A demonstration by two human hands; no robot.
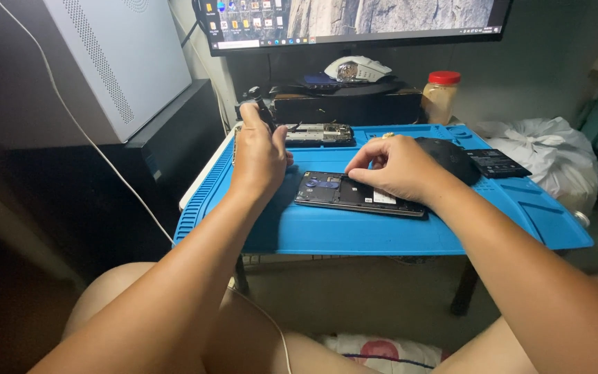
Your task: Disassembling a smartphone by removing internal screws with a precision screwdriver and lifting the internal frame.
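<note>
Lying under R grip (pixel 390 166): opened phone (pixel 354 194)

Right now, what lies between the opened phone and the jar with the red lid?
In the head view, the right hand rests on the opened phone; beyond it lies a black round object on the blue mat, before the jar.

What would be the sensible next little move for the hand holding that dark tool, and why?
Probably bring the left hand and its dark tool down to the opened phone. The tool is held upright above the blue mat, beside the phone and not touching it, while the right hand already rests its fingertips on the phone's exposed inside, pinning it flat.
</note>
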